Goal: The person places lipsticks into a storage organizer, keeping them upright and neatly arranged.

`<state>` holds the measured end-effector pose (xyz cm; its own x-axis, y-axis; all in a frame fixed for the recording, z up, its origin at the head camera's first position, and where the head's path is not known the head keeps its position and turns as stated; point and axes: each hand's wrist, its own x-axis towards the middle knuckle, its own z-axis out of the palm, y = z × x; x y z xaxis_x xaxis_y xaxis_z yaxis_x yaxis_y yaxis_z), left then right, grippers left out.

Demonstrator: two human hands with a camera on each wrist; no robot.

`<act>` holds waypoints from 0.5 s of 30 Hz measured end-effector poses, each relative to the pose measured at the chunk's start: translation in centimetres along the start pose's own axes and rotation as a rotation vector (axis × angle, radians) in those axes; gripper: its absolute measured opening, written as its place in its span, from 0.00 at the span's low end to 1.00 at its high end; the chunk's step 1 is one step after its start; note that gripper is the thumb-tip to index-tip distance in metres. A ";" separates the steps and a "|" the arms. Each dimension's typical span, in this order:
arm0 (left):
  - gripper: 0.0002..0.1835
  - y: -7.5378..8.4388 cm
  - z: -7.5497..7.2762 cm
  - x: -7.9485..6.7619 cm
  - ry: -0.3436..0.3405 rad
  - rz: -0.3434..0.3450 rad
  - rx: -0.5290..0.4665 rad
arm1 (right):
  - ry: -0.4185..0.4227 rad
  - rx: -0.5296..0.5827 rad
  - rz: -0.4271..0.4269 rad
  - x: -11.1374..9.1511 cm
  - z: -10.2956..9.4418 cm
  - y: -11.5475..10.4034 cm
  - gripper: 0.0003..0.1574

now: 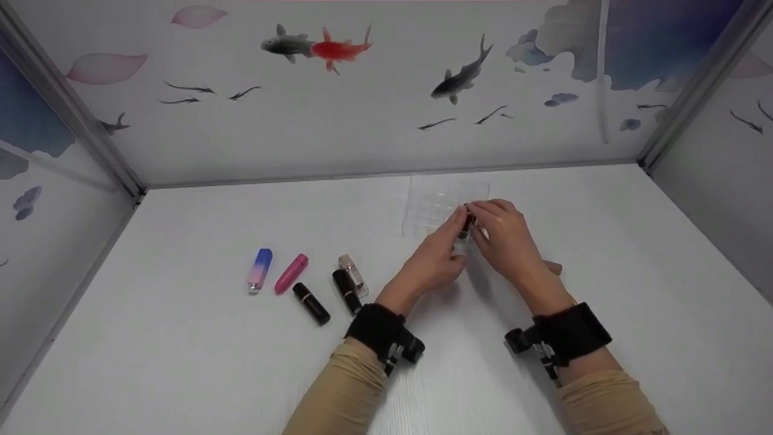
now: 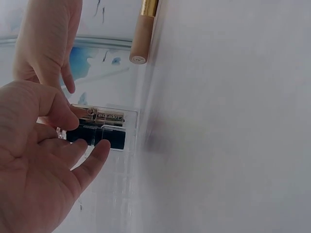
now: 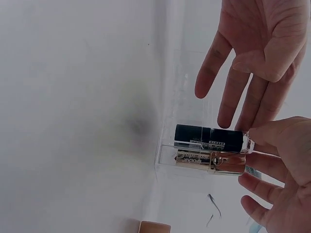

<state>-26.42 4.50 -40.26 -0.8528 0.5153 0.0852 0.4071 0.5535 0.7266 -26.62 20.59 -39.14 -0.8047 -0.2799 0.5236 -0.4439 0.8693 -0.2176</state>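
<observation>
A clear compartment organizer stands near the back wall. At its front right corner a black lipstick tube with a clear end sits beside a copper-and-gold lipstick, both behind its transparent walls. My left hand pinches the black tube near its top, other fingers spread along its side. From the opposite side my right hand grips the same top end, its fingertips by the copper lipstick. Fingers partly hide the tube tops.
Left of the hands lie a blue-pink tube, a magenta tube, a black-and-gold lipstick, another black tube and a clear-and-beige one. A tan tube with gold lies beyond the right wrist. Printed panels enclose the table.
</observation>
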 end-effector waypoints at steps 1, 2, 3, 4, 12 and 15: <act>0.44 0.0 0.0 0.0 -0.003 -0.005 0.000 | 0.000 -0.003 -0.007 0.0 0.0 0.0 0.23; 0.44 0.0 0.0 0.0 -0.006 -0.009 0.000 | 0.001 -0.004 -0.013 -0.1 0.0 0.1 0.23; 0.44 0.0 0.1 0.0 -0.009 -0.013 -0.002 | 0.003 -0.009 -0.021 -0.1 0.1 0.2 0.23; 0.44 0.1 0.1 0.0 -0.012 -0.014 -0.002 | 0.007 -0.012 -0.028 -0.1 0.1 0.2 0.23; 0.44 0.1 0.1 0.0 -0.015 -0.006 0.011 | 0.019 -0.007 -0.050 -0.2 0.1 0.4 0.23; 0.44 0.1 -0.1 0.0 -0.015 -0.017 0.013 | 0.009 -0.008 -0.048 -0.1 0.2 0.2 0.23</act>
<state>-26.38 4.49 -40.13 -0.8546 0.5155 0.0629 0.3969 0.5702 0.7192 -26.75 20.71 -39.40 -0.7790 -0.3174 0.5407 -0.4786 0.8581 -0.1858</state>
